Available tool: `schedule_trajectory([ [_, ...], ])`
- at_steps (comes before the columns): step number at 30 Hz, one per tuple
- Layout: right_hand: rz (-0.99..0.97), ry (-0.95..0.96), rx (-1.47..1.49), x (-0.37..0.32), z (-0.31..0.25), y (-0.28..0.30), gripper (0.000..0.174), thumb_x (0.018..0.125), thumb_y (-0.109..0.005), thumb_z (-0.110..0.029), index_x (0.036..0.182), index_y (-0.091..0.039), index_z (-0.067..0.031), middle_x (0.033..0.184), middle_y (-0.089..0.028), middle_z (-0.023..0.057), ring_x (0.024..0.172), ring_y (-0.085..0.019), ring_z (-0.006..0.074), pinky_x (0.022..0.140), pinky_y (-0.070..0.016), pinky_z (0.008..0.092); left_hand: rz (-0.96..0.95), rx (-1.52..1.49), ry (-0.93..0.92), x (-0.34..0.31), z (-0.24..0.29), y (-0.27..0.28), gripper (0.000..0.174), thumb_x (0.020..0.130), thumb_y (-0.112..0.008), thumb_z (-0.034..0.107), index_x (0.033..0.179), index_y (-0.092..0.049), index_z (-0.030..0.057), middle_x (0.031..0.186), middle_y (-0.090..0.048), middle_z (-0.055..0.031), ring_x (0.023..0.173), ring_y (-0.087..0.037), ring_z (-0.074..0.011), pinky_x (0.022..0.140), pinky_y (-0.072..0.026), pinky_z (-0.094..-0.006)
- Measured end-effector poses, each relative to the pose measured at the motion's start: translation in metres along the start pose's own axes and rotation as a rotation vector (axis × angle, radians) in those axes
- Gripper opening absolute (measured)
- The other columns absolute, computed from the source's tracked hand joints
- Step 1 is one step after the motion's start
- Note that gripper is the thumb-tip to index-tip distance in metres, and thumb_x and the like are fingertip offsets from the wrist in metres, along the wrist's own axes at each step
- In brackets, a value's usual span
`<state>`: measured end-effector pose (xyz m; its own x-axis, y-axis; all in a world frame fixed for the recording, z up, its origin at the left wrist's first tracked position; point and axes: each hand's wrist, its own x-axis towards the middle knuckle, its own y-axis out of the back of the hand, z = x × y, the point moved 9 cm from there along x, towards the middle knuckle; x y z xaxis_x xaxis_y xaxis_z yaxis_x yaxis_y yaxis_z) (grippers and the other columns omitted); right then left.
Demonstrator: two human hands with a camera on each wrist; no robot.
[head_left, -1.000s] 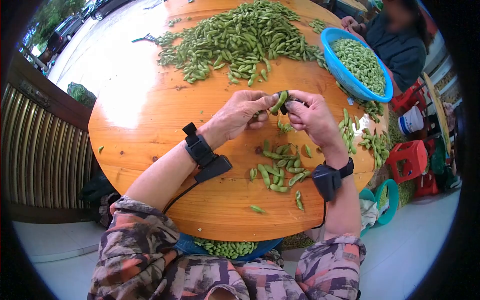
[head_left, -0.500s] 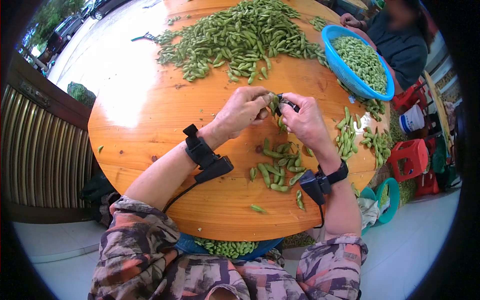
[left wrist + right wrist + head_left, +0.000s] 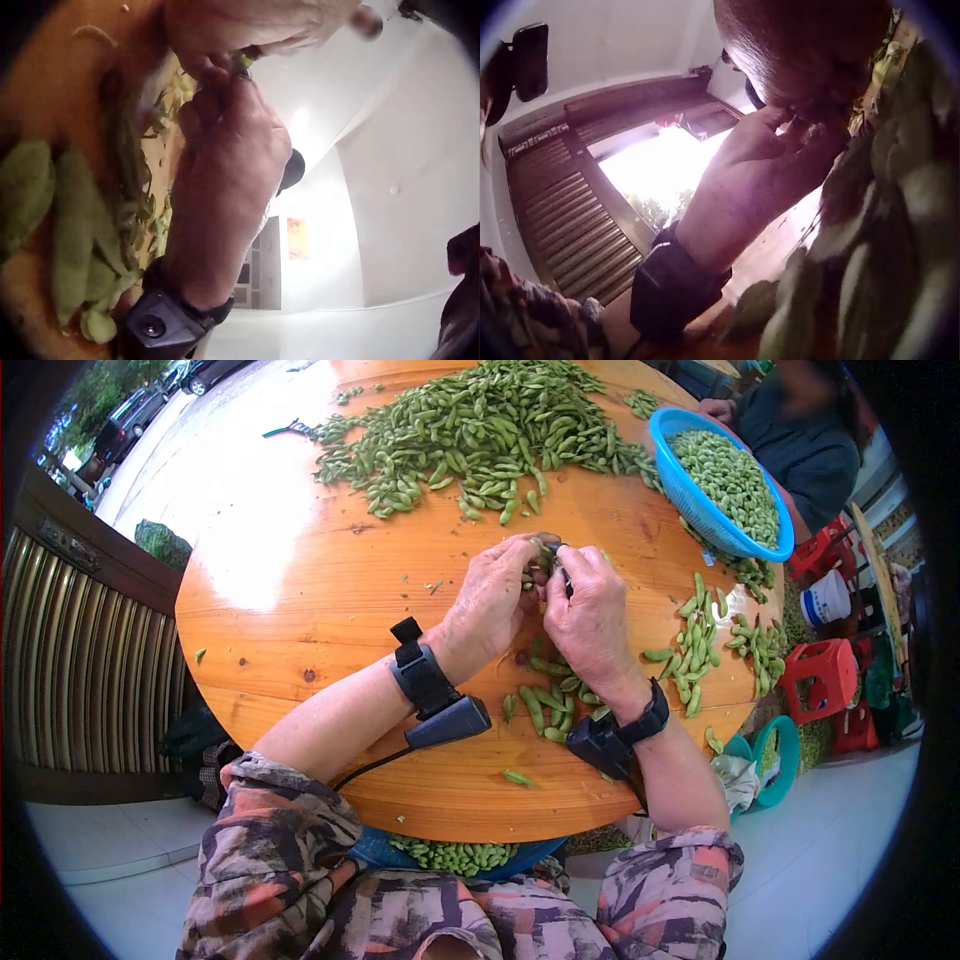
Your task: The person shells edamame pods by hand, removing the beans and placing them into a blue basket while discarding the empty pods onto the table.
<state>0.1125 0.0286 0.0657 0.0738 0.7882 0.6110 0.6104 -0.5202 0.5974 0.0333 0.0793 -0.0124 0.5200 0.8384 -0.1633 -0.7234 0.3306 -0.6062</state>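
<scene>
My left hand (image 3: 488, 600) pinches a green soybean pod (image 3: 246, 61) at the fingertips, over the middle of the wooden table (image 3: 330, 620). Close against it, my right hand (image 3: 592, 620) grips a small black tool (image 3: 568, 586), mostly covered by the fingers. The fingertips of both hands meet, hiding most of the pod and the tool's working end. Several loose soybean pods (image 3: 540, 705) lie on the table just below the hands. In the left wrist view, big pods (image 3: 71, 232) fill the lower left.
A large heap of pods (image 3: 470, 440) covers the table's far side. To the right stands a blue basket (image 3: 722, 540) full of pods, with another person (image 3: 800, 450) behind it. More pods (image 3: 695, 645) lie at right. Red stools (image 3: 818, 678) and a white bucket (image 3: 825, 600) stand beyond.
Both hands have drawn closer together, the right hand shifting left and turning inward. The pod that showed between them is now mostly covered by fingers. The left forearm has moved slightly right.
</scene>
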Motion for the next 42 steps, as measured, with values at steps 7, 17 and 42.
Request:
schedule_trajectory([
  [7, -0.005, 0.059, -0.026, -0.004, -0.010, -0.002, 0.013, 0.080, -0.056, 0.003, 0.093, -0.055, 0.0060, 0.085, -0.052, 0.0188, 0.074, -0.056, 0.0360, 0.061, -0.0459, 0.0443, 0.052, -0.032, -0.110, -0.005, 0.000, -0.003, 0.024, 0.095, -0.044, 0.015, 0.110, -0.059, 0.0024, 0.093, -0.059, -0.0040, 0.085, -0.056, -0.0119, 0.073, -0.0480, -0.0253],
  [17, -0.061, 0.080, -0.002, -0.009, -0.018, -0.011, 0.023, 0.076, -0.056, 0.006, 0.099, -0.051, 0.0050, 0.092, -0.047, 0.0192, 0.075, -0.056, 0.0375, 0.062, -0.0477, 0.0431, 0.179, -0.125, -0.017, -0.009, -0.002, 0.006, 0.023, 0.094, -0.044, 0.022, 0.103, -0.058, 0.0062, 0.089, -0.058, -0.0057, 0.075, -0.056, -0.0145, 0.059, -0.0476, -0.0286],
  [42, 0.041, 0.087, -0.005, -0.001, -0.018, 0.003, 0.018, 0.083, -0.052, 0.003, 0.101, -0.053, 0.0044, 0.093, -0.050, 0.0179, 0.076, -0.057, 0.0362, 0.063, -0.0490, 0.0415, 0.165, -0.285, 0.118, 0.001, -0.019, 0.001, 0.025, 0.095, -0.040, 0.024, 0.098, -0.057, 0.0068, 0.092, -0.058, -0.0050, 0.079, -0.056, -0.0182, 0.065, -0.0488, -0.0340],
])
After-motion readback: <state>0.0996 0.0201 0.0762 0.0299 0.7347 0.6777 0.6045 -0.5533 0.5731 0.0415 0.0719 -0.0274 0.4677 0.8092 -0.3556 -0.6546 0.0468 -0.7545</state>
